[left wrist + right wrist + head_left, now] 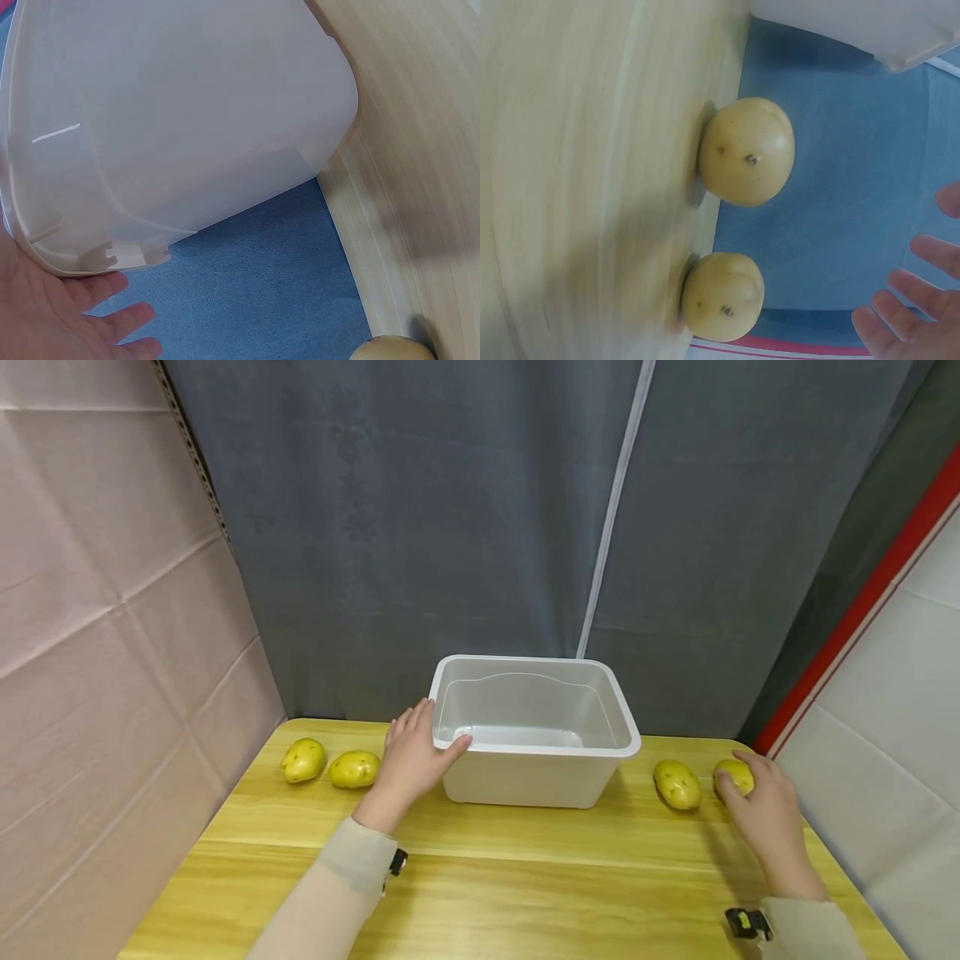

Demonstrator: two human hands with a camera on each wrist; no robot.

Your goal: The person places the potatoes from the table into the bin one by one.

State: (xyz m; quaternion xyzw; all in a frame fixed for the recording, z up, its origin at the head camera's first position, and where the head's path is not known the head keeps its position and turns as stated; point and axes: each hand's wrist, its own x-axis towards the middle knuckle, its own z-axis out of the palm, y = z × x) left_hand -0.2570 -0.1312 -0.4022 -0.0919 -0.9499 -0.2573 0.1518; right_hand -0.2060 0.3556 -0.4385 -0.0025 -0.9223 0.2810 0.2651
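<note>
My left hand (pixel 411 758) rests at the front left corner of a white plastic bin (pixel 525 785), thumb over the rim and fingers along the outside. Seen from the left wrist, its fingers (pixel 124 322) are straight and spread beside the bin's rim. On the right, my right hand (pixel 767 806) hovers over the outer potato (pixel 741 774), partly covering it in the head view. The right wrist view has its fingers (pixel 919 289) spread, apart from that potato (pixel 724 296). The inner right potato (pixel 678 785) lies between this hand and the bin.
Two more potatoes, one (pixel 303 761) farther out and one (pixel 355 769) nearer my left hand, lie left of the bin. Behind the wooden table (pixel 555 893) hangs a grey curtain (pixel 420 543). A pale wall (pixel 112 677) borders the left side, a white panel (pixel 892 718) the right.
</note>
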